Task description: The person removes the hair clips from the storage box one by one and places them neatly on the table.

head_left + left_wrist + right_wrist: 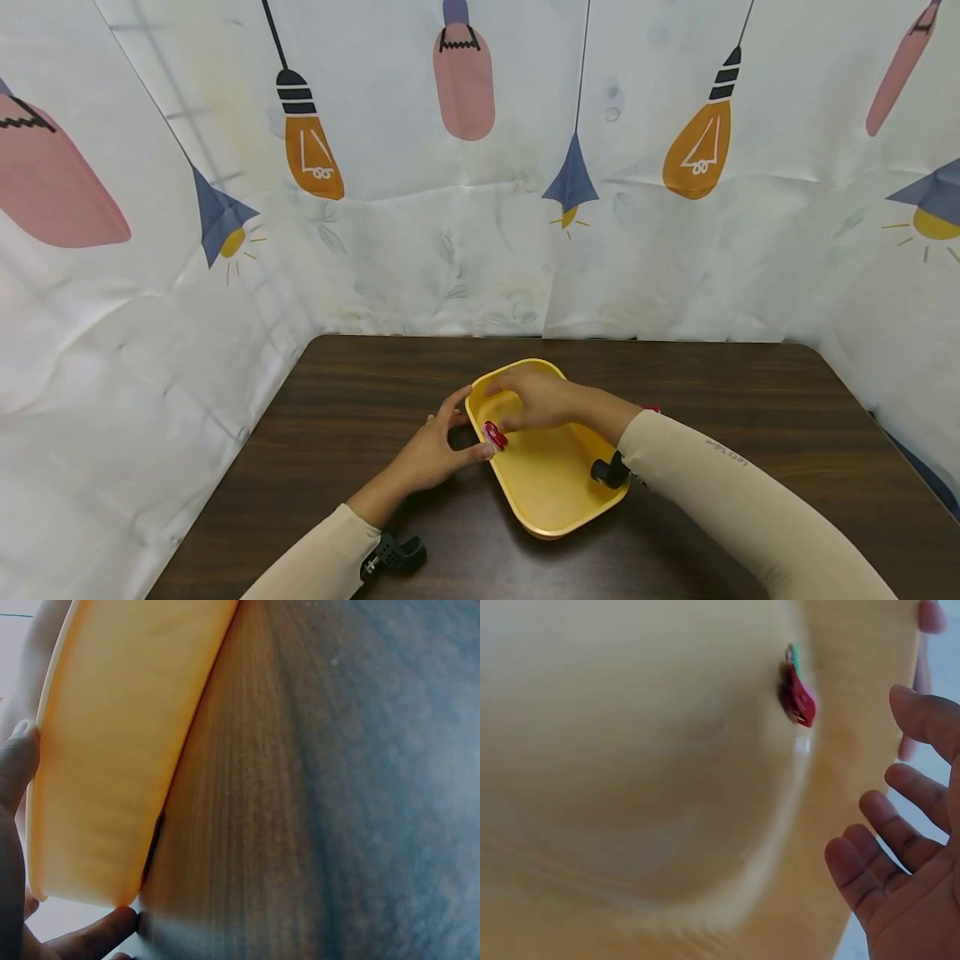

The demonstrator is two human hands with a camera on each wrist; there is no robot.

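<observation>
A yellow rectangular plastic tray [558, 492] with rounded corners lies on the table. My left hand [431, 450] holds its left side, the thumb [19, 761] at the rim and the other fingers about the far corner. In the left wrist view a fingertip meets the tray's lower corner. Inside, near the left wall, rests a small glossy red piece [495, 436] with a green end, its kind unclear. My right hand [536, 398] hovers over the tray's far half. In the right wrist view its fingers [847, 862] are spread and loosely bent, with nothing between them.
The dark wood-grain table [375, 375] extends around the tray. Behind my right forearm a bit of something red [651, 408] peeks out, mostly hidden. A white printed cloth [450, 267] hangs at the table's back and sides.
</observation>
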